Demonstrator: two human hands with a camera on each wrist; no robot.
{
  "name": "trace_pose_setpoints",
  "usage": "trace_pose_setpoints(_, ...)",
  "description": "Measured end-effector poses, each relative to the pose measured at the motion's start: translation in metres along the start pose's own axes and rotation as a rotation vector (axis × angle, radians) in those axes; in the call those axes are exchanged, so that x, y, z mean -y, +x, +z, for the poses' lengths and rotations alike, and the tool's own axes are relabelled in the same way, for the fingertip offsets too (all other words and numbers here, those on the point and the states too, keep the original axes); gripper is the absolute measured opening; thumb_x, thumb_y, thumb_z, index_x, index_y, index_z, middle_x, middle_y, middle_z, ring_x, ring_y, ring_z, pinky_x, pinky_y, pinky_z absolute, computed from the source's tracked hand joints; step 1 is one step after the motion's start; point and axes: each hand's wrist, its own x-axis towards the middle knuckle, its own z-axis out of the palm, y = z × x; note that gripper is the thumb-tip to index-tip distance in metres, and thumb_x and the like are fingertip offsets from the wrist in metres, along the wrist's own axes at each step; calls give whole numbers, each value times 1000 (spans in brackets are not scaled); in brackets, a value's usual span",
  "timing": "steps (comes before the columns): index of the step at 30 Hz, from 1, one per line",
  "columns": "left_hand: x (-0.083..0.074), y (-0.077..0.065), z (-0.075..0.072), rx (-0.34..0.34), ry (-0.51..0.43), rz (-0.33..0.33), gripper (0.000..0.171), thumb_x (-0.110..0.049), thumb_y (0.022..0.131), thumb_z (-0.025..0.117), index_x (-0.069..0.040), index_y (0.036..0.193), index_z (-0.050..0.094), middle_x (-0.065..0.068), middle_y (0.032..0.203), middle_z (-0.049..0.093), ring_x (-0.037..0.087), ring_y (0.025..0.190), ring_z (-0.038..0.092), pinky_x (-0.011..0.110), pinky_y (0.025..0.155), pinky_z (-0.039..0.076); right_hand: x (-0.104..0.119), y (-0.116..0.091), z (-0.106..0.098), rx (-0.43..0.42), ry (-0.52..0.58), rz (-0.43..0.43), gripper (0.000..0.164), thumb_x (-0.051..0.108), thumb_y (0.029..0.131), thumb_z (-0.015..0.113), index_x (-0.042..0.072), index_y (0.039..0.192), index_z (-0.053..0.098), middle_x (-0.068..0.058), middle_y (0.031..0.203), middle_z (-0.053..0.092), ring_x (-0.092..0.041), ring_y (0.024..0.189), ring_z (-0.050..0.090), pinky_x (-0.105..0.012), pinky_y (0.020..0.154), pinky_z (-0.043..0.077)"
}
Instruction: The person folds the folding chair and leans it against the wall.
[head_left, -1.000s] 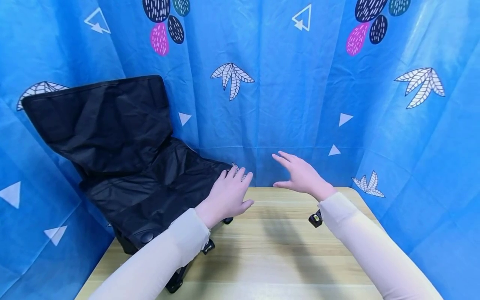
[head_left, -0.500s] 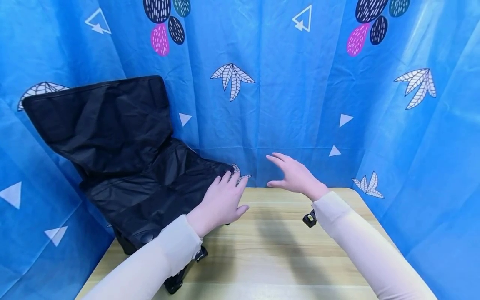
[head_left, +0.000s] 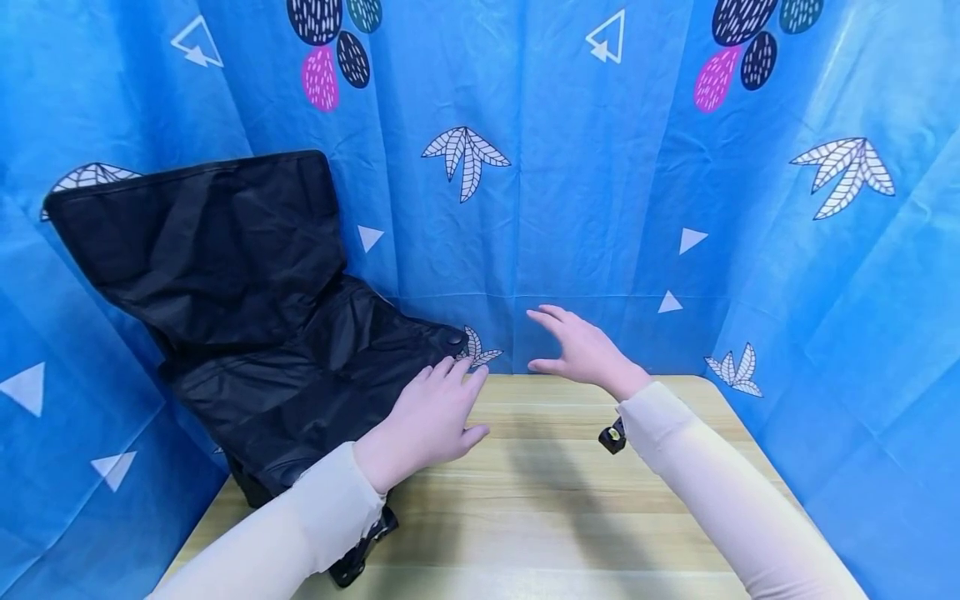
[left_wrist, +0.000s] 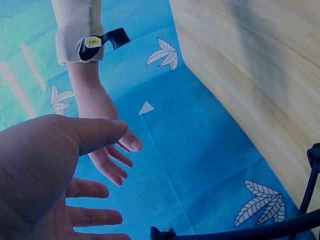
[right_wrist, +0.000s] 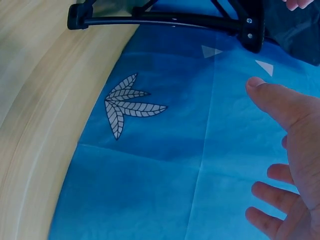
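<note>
A black fabric folding chair [head_left: 247, 258] stands at the left of the table, its backrest up and its seat facing the middle. My left hand [head_left: 427, 417] hovers in front of the seat's right part, fingers spread and nothing held; the head view does not settle whether it touches the fabric. Over the table's far edge my right hand [head_left: 588, 350] hangs in the air, thumb apart from the fingers, holding nothing. Black tubes of the chair frame [left_wrist: 250, 227] show at the bottom of the left wrist view, and a frame bar [right_wrist: 165, 20] crosses the top of the right wrist view.
The chair stands on a light wood-grain table [head_left: 525, 533]. Blue curtain [head_left: 570, 167] with leaf and triangle prints hangs behind and on both sides. A small black wrist device [head_left: 612, 436] sits under the right sleeve.
My left hand has drawn back toward me and a little left, uncovering the seat's front corner. The right hand has shifted slightly left. The chair stays where it was.
</note>
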Motion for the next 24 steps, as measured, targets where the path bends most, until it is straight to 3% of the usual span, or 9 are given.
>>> trace_pose_setpoints(18,12,-24,0,-51,-16,30,80,-54,97,78,-8,157,55,20,159,58,43,145,57,59,119,50,16,14,6,-10,-16,-15,83,41,94,86,13,163,50,-18,169,47,-42,153,49,-60,121,47)
trace_pose_setpoints(24,20,-34,0,-106,-8,56,77,-53,95,80,-9,154,56,19,153,62,41,141,60,54,120,50,23,20,7,-24,-10,-38,83,42,94,86,12,163,50,-19,168,47,-42,152,50,-60,121,47)
